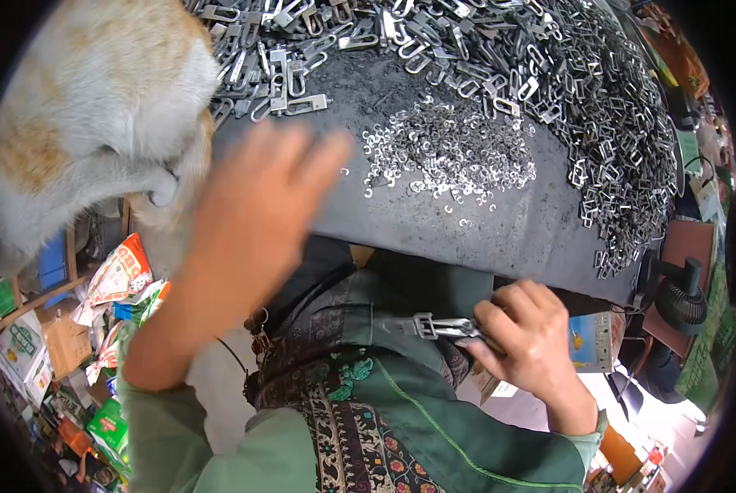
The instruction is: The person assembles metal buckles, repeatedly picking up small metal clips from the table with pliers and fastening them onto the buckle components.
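My right hand [532,333] is closed round the handles of silver pliers [454,330], held over my lap below the table's front edge. At the jaws is a small metal frame-shaped piece [424,326]; the part beyond it is blurred. My left hand [257,193] is smeared by motion above the table's left front, close to a heap of metal latch pieces with long loops [306,104]. Whether its fingers hold anything cannot be made out. Many small C-shaped metal clips [446,152] lie spread on the dark tabletop [433,222].
A white and orange cat [113,107] is at the table's left edge, beside my left arm. Small rectangular metal frames [618,156] are heaped at the right. A small black fan [682,300] stands right of the table; bags and boxes [121,275] crowd the lower left.
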### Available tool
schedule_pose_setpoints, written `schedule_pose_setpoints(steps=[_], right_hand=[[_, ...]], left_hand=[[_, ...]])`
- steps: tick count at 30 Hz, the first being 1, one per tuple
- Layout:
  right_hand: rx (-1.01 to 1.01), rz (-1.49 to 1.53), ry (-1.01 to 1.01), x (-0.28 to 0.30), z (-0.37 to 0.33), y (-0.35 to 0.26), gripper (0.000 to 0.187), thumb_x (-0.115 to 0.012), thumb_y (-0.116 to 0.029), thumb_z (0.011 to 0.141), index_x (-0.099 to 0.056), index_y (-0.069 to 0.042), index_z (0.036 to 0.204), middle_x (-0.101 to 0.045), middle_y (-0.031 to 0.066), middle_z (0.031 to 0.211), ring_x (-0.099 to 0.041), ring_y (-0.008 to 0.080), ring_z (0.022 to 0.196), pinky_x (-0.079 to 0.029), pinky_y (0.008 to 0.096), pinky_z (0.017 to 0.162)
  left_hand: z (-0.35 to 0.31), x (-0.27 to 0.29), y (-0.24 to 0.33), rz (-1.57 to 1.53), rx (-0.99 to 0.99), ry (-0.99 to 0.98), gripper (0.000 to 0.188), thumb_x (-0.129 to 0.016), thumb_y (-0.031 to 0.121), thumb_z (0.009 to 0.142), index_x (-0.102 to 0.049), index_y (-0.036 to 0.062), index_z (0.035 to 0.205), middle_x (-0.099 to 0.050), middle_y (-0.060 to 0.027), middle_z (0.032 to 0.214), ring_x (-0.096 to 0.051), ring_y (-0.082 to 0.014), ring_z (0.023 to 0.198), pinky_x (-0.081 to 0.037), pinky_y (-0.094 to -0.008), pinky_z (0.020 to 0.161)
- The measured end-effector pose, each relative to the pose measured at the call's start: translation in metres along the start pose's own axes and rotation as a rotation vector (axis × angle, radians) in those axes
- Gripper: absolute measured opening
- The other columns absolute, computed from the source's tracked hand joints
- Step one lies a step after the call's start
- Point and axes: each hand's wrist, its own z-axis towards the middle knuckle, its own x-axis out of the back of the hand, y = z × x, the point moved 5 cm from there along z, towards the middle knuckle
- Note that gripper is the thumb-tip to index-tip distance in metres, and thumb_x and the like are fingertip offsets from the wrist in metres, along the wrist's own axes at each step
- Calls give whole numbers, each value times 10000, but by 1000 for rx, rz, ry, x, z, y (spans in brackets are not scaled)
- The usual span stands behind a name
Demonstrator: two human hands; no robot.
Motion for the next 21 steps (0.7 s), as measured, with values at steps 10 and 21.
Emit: schedule_pose_setpoints(steps=[10,21], right_hand=[[-285,9,85,-43,-15,8,306,-767,-260,730,-600,-81,915,-527,78,841,-541,258,859,-390,382,722],[-512,-223,658,26,-35,124,186,-700,-29,694,-612,-42,858,-600,122,780,-626,312,733,-508,415,628]], left_hand=[[53,-10,-57,15,-92,175,259,-640,7,827,-630,2,1087,-586,-174,1026,-537,-385,1010,-433,-441,896],[39,-23,-30,63,28,245,248,-630,20,851,-618,-24,1096,-575,-193,989,-557,-386,939,-463,-435,848]])
